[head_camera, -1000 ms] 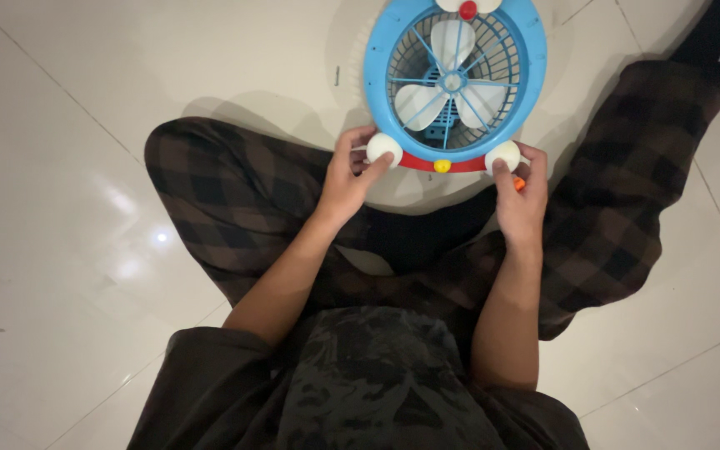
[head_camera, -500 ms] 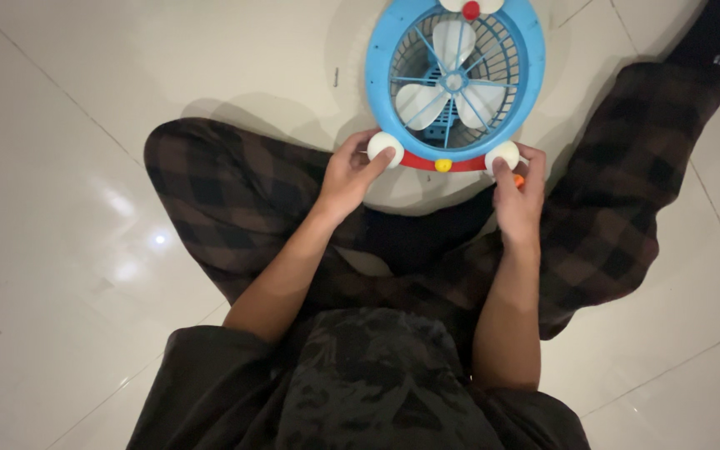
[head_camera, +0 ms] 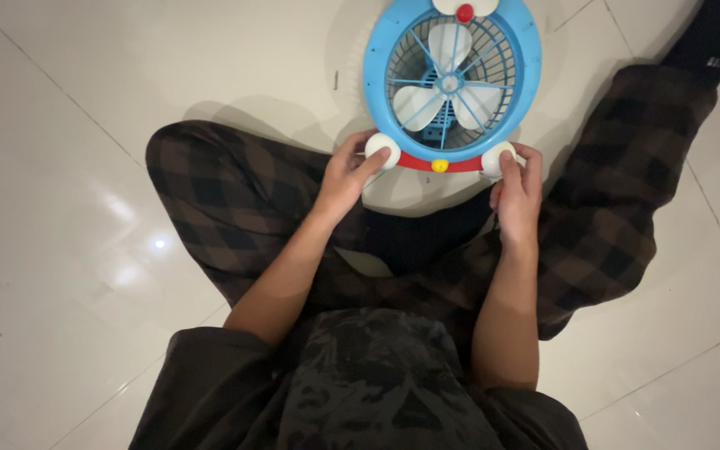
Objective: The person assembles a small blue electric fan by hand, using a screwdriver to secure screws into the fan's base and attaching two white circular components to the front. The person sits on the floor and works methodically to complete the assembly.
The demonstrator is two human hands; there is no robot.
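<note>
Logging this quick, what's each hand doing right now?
Left hand: gripping the blue toy fan's left white foot.
Right hand: gripping its right white foot.

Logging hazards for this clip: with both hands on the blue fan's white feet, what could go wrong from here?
The left hand and right hand grip only the white ball feet of the blue fan, so it might tip on the glossy tiled floor. The grille gaps look wide, so a fingertip might reach the white blades if they spin.
</note>
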